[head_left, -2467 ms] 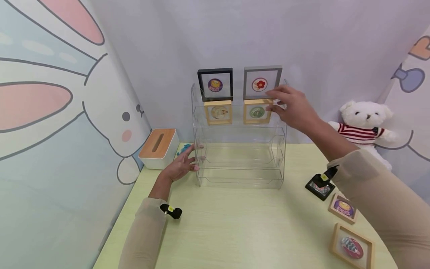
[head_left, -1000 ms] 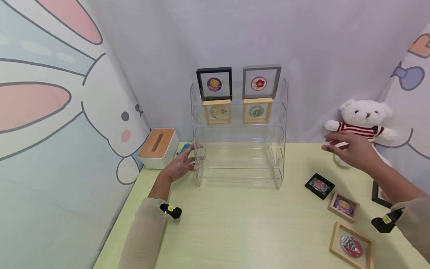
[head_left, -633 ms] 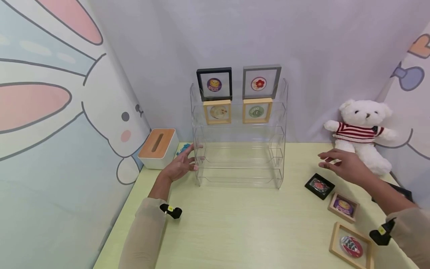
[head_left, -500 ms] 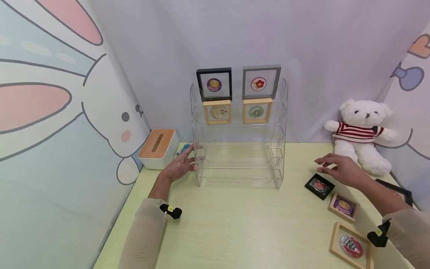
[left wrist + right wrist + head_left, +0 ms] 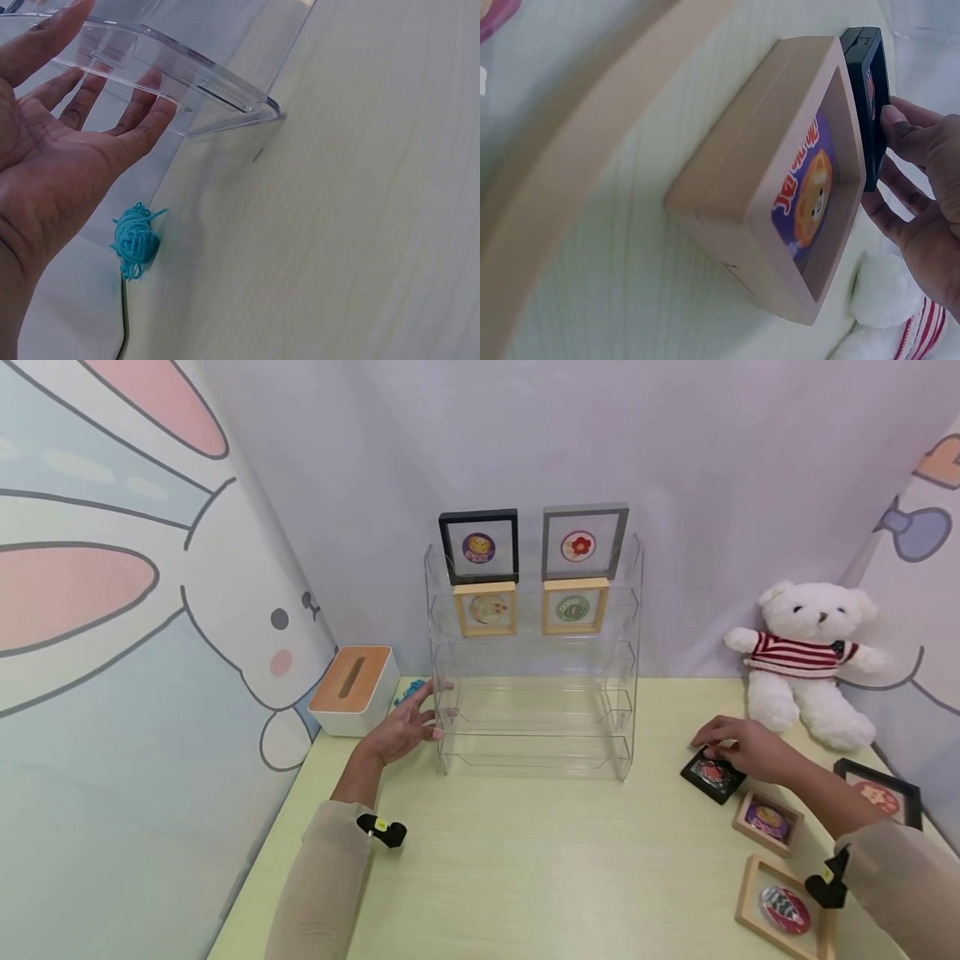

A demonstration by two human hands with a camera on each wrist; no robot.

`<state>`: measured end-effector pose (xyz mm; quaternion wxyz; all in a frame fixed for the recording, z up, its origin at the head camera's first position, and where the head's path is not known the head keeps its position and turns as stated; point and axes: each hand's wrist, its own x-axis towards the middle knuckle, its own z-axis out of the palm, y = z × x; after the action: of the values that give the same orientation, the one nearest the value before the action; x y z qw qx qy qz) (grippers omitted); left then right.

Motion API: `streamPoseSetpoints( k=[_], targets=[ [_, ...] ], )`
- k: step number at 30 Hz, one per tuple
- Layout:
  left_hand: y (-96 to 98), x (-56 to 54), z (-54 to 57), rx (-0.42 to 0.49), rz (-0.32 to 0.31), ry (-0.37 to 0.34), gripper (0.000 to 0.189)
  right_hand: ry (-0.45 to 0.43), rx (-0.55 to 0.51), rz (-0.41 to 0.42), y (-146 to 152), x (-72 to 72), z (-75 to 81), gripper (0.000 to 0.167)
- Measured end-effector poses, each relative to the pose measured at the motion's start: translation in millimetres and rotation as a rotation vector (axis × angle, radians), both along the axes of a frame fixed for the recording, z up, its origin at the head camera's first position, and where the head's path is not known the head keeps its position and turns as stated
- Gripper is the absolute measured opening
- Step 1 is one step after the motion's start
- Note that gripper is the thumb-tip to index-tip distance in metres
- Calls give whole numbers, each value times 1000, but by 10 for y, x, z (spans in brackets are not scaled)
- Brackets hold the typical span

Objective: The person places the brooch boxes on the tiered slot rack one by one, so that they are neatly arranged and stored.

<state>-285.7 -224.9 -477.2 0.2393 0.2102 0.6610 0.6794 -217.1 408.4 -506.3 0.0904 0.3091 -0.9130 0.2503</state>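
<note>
My right hand (image 5: pixel 750 750) pinches the far edge of a small black picture frame (image 5: pixel 712 779) lying on the table. In the right wrist view my thumb lies on the face side of that black frame (image 5: pixel 866 97), with fingers at its edge. A clear acrylic display rack (image 5: pixel 536 743) stands mid-table. My left hand (image 5: pixel 401 733) rests against its left side with fingers spread, and in the left wrist view the fingertips reach the clear panel (image 5: pixel 202 82). On the upper tiers stand a black frame (image 5: pixel 516 547), a grey frame (image 5: pixel 546 547) and two light wooden frames (image 5: pixel 487 633) (image 5: pixel 573 631).
Near my right arm lie a brown frame (image 5: pixel 768 822), a larger wooden frame (image 5: pixel 746 893) and another black frame (image 5: pixel 877 793). A white teddy bear (image 5: pixel 810 656) sits at the back right. Left of the rack are a tissue box (image 5: pixel 352 693) and blue yarn (image 5: pixel 136 241).
My right hand has left the wooden frame on the rack's second tier, moved right and down, and taken hold of the small black frame. My left hand has stayed at the rack.
</note>
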Motion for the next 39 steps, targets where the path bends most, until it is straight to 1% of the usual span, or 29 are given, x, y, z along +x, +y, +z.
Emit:
streamPoseSetpoints(
  k=[4,10,15,18,23,30,36,39],
  targets=[
    [1,-2,4,2,-2,5,94,-11,0,14,13,-3,-2,31],
    [5,5,11,-16,3,12,92,-35,-7,0,31,-14,-10,31],
    [7,-6,7,-24,6,9,91,-38,-8,-7,43,-15,-11,30],
    [5,-8,7,-22,2,8,91,-47,-18,-26,52,-7,0,28],
    [2,-12,2,-24,-4,16,92,-70,3,-82,85,8,15,26],
    [-5,-11,-11,-17,-5,16,92,-122,16,-132,150,10,39,24],
    [-1,-3,-3,-5,-8,12,91,-127,-10,-126,177,34,79,24],
    [5,3,0,-7,-10,20,91,-152,-24,-131,190,51,91,21]
  ],
)
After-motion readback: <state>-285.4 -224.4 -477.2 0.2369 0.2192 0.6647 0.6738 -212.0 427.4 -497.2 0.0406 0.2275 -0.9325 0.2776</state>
